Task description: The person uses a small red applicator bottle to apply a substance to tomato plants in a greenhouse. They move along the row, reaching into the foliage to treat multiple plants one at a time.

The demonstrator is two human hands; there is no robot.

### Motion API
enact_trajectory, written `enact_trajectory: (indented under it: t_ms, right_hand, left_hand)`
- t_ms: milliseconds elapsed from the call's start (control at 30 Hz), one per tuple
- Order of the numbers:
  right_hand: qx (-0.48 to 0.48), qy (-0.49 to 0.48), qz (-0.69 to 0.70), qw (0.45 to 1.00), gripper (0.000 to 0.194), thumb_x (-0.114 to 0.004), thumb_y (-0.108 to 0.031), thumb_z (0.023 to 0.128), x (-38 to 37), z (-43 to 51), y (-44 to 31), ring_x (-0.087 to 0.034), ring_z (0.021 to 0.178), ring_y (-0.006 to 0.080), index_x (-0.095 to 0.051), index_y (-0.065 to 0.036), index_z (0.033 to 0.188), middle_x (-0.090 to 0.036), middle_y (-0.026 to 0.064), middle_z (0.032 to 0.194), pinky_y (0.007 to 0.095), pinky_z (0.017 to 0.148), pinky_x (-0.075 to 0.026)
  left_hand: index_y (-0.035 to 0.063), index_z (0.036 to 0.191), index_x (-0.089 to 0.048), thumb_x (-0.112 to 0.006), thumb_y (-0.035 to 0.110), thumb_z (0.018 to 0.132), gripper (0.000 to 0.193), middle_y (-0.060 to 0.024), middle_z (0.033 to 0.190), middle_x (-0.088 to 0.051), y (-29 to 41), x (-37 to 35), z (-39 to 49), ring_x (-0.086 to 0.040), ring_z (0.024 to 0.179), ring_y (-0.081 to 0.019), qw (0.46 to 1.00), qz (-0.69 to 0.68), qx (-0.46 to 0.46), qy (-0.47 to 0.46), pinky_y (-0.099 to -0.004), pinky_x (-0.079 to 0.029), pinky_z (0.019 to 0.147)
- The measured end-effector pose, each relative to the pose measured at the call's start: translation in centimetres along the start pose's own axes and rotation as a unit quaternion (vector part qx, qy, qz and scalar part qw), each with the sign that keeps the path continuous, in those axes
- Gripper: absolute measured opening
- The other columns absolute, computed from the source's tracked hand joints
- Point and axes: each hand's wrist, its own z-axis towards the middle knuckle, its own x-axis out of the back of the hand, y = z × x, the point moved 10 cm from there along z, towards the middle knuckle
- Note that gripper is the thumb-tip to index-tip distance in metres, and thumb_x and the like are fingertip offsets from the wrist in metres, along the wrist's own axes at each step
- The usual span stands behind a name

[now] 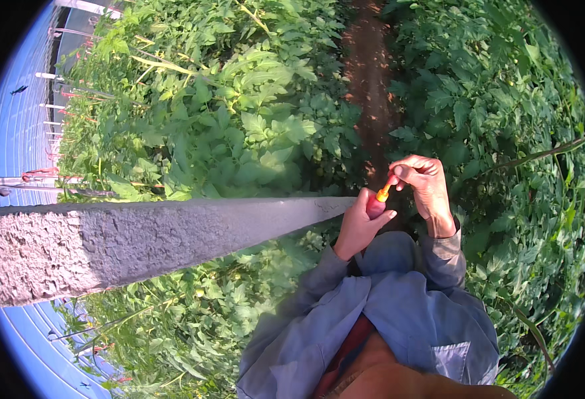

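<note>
My left hand [360,224] is closed around a small red bottle [375,206] with a yellow neck, held in front of my waist. The fingers of my right hand [422,183] pinch the red tip [393,178] at the bottle's upper end. Whether that tip is a separate cap, I cannot tell. Both hands are close together above the edge of the soil path, near the narrow far end of the concrete post. The palm side of my left hand is partly hidden.
A rough concrete post [172,239] reaches in from the left up to my left hand. Leafy tomato plants [252,114] stand on both sides of a bare soil path [370,90]. Strings and poles with red ties [40,174] run along the left, beside blue sheeting [13,129].
</note>
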Motion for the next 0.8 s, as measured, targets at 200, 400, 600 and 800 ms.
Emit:
enact_trajectory:
  t_ms: [200,400,600,800]
  right_hand:
    - [-0.003,-0.016,-0.024,1.000,0.012,-0.078,-0.009,0.094,-3.0,5.1,-0.3,-0.068,0.072,0.0113,-0.080,0.002,0.097,-0.076,0.0070,0.082,0.0266,0.067,-0.054]
    - [-0.036,-0.048,-0.047,0.997,0.017,-0.082,-0.014,0.091,-4.9,11.3,0.2,-0.068,0.072,0.0113,-0.080,0.002,0.096,-0.075,0.0068,0.083,0.0260,0.067,-0.055]
    - [-0.119,-0.163,-0.082,0.976,0.013,-0.078,-0.008,0.090,-8.0,19.2,4.1,-0.067,0.072,0.0095,-0.081,0.003,0.097,-0.077,0.0061,0.082,0.0249,0.067,-0.054]
    - [-0.223,-0.274,-0.069,0.933,0.012,-0.076,-0.007,0.091,-10.5,27.9,8.7,-0.065,0.068,0.0086,-0.080,0.005,0.096,-0.075,0.0063,0.080,0.0238,0.064,-0.052]
  left_hand:
    - [0.0039,0.141,-0.050,-0.042,0.034,0.116,0.040,-0.0056,0.104,-0.056,1.1,1.9,2.8,-0.055,0.088,-0.0153,0.992,-0.080,-0.092,-0.040,-0.0336,-0.049,0.081]
    - [0.0041,0.136,-0.048,-0.046,0.033,0.115,0.035,-0.0057,0.106,-0.061,-0.7,3.2,6.4,-0.059,0.086,-0.0125,0.989,-0.141,-0.038,-0.009,-0.0298,-0.050,0.081]
    - [0.0012,0.128,-0.049,-0.069,0.022,0.105,0.037,-0.0110,0.106,-0.071,-3.4,5.9,9.8,-0.069,0.088,-0.0138,0.960,-0.222,0.016,0.171,-0.0331,-0.058,0.080]
    - [0.0016,0.123,-0.049,-0.082,0.019,0.095,0.047,-0.0134,0.095,-0.069,-6.7,9.1,14.8,-0.069,0.086,-0.0172,0.923,-0.076,0.095,0.366,-0.0343,-0.056,0.077]
